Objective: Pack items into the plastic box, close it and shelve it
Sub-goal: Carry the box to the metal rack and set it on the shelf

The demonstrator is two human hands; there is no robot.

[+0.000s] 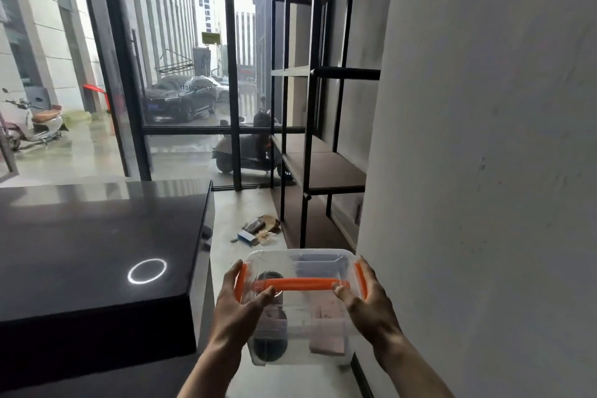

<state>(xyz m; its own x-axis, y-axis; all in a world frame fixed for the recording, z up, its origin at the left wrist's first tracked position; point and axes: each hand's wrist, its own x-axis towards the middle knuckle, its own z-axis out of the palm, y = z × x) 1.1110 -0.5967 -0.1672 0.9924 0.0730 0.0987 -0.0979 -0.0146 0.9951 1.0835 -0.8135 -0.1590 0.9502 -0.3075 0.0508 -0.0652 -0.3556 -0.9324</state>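
Observation:
A clear plastic box (300,326) with a closed lid, orange side clips and an orange handle (300,284) across the top is carried in the air in front of me, low in the head view. My left hand (239,307) grips its left side and my right hand (368,304) grips its right side. Through the walls I see a dark round item at the left and a pinkish flat item at the right. A black metal shelf rack (323,168) with brown boards stands ahead, to the right.
A glossy black table (97,242) fills the left side. A grey wall or pillar (484,139) rises close on my right. Small packets and cardboard scraps (258,229) lie on the floor by the rack's foot. Beyond is a glass wall (181,74) with a street outside.

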